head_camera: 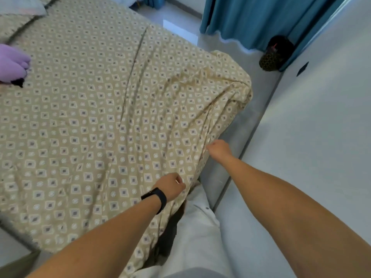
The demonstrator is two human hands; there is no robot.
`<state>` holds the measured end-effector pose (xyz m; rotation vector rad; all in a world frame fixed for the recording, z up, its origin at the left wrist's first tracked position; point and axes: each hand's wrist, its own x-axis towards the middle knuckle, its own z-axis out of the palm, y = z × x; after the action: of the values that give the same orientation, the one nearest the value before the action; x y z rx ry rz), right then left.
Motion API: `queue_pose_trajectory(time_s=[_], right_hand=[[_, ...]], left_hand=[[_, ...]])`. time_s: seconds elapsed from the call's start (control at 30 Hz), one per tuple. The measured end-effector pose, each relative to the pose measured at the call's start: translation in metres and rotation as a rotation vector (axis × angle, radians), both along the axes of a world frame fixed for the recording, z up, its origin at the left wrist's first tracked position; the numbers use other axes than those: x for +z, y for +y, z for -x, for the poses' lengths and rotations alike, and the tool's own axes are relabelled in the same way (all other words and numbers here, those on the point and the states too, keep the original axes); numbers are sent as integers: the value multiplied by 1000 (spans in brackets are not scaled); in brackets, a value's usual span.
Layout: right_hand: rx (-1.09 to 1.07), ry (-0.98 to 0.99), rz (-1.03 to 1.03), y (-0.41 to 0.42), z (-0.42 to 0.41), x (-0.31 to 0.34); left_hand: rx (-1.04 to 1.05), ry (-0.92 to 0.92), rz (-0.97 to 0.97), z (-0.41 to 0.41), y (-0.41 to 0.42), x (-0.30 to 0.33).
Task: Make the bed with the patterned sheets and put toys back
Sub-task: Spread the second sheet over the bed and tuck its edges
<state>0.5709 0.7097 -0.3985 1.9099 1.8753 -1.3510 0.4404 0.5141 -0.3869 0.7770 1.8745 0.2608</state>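
Head view: looks down over two bare forearms onto a bed, with the near edge of the cover at the bottom of frame.
Left hand: nearest, at about 6 o'clock; the fingers are curled and pinch a fold of the patterned sheet at its near edge. A black wristband sits on this wrist.
Right hand: just beyond, toward 4 o'clock; clenched on the same edge of the sheet, where the cloth bunches into ridges.
Leg: a pale trouser leg shows between the forearms, touching the hanging edge of the sheet.
Sheet position: beige with small grey diamonds and white rings, it covers the bed from the near edge to the far end and drapes over the side at 6 o'clock.
Sheet axis: its long axis runs from about 5 o'clock up to 11 o'clock; one long crease runs down the middle, roughly 12 to 6.
Sheet corner: the corner at 3 o'clock is rumpled and hangs over the edge of the bed.
Toy: a purple plush toy lies on the sheet at 9 o'clock, partly cut by the frame.
Pillows: pillows in the same print lie at 11 o'clock, at the far end.
Floor: a dark netted object stands at 2 o'clock, touching the teal curtain at 1 o'clock.
Wall side: a pale panel runs along the right.
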Motion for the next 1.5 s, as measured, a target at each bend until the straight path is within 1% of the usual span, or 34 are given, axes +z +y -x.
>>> queue_pose_trajectory(time_s=[0.07,0.2,0.3,0.43,0.5,0.57,0.67,0.73,0.77,0.8,0.87,0.93,1.0,1.03,1.07,1.1,1.17,1.2,1.3,1.37,1.4,1.43,1.47,1.5], right_hand=[[-23,-12,32,67,5,-31],[28,-45,70,159,13,-87],[-33,-44,108,228,14,-158],[-236,-2,120,283,15,-227],[-283,51,154,293,18,-248],[-238,68,185,305,25,-272],[-196,79,170,302,24,-284],[-266,151,158,298,9,-280],[-308,176,128,298,-5,-279],[-353,176,94,294,-21,-280],[-488,121,25,297,-56,-281],[-602,-15,-2,299,-94,-285],[-673,-116,69,294,-123,-289],[-732,-91,138,291,-131,-288],[-825,17,244,291,-135,-287],[-924,181,385,293,-133,-286],[-1029,491,608,304,-125,-280],[-1038,581,669,311,-118,-279],[-991,694,727,338,-103,-279],[-1009,723,703,358,-93,-279],[-1045,703,648,370,-87,-280],[-1083,682,541,380,-84,-280],[-1075,624,367,387,-81,-277],[-1016,541,134,391,-80,-270]], left_hand=[[2,20,45,-4,61,-26],[48,21,155,-15,161,-73],[4,45,203,-28,240,-138],[25,71,239,-40,295,-213],[30,116,260,-45,306,-239],[52,168,263,-51,321,-266],[76,273,292,-48,337,-292],[1,328,281,-48,345,-295],[-41,308,251,-51,352,-290],[-75,246,212,-56,355,-285],[-176,62,165,-78,366,-269],[-302,-69,160,-107,372,-252],[-399,-112,163,-134,376,-242],[-417,-121,170,-143,377,-240],[-410,-126,172,-151,378,-240],[-387,-131,177,-154,378,-241],[-321,-157,182,-158,371,-243],[-286,-177,183,-156,366,-244],[-223,-272,180,-155,357,-243],[-249,-298,168,-149,356,-239],[-286,-289,161,-144,357,-237],[-330,-277,154,-140,359,-235],[-369,-263,151,-135,362,-235],[-398,-258,145,-130,365,-235]])
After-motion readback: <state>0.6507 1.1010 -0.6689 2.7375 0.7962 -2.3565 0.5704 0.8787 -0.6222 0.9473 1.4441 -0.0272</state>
